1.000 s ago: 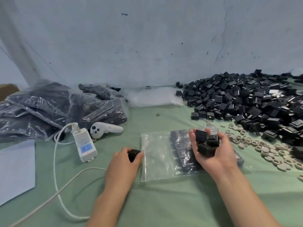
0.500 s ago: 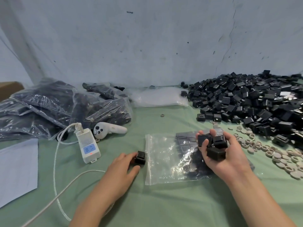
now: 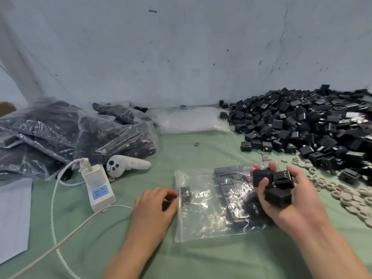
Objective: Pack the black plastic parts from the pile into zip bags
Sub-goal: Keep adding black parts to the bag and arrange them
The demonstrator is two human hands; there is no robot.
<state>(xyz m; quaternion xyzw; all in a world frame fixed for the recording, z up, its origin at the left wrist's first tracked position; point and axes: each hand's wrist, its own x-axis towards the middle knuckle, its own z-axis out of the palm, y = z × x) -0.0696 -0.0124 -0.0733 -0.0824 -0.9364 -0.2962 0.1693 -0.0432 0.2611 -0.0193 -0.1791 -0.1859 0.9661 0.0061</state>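
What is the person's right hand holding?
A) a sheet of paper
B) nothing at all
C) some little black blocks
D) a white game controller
C: the right hand grips several black plastic parts, with its fingers curled round them.

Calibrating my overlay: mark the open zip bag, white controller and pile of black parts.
open zip bag (image 3: 201,216), head view, clear panel near its mouth.
white controller (image 3: 129,165), head view, middle of its body.
pile of black parts (image 3: 302,127), head view, middle of the heap.
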